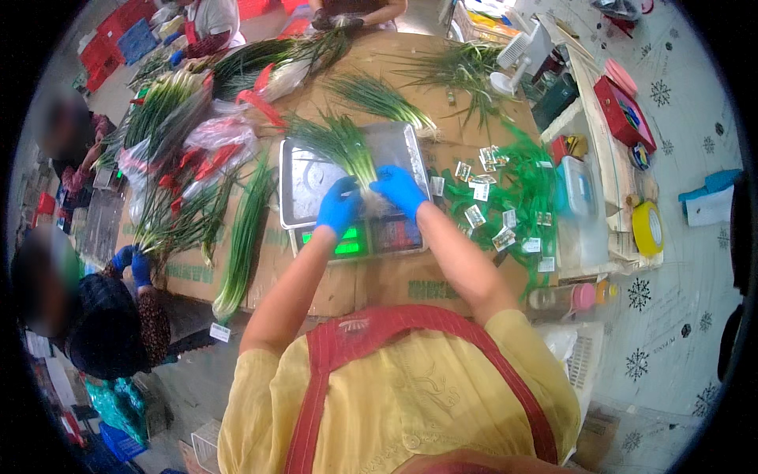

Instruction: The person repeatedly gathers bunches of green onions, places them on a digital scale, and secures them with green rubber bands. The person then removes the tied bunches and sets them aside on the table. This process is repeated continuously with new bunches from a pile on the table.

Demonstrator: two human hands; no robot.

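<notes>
A bunch of green onions (349, 148) lies over the metal pan of a digital scale (303, 189), its white root ends toward me. My left hand (340, 206), in a blue glove, is at the left side of the root ends. My right hand (400, 188), gloved the same way, touches their right side; how firmly either hand grips is hard to tell. The scale's green display is partly hidden by my left wrist. A second bunch (388, 103) rests beyond the scale, and a tagged bunch (246, 237) lies left of it.
Green net bags (527, 207) with printed tags cover the right of the cardboard-topped table (331, 290). Onions and plastic bags (222, 133) crowd the left. A small white fan (512, 62), a plastic container (579, 186) and yellow tape (646, 228) are at right. Several people work around the table.
</notes>
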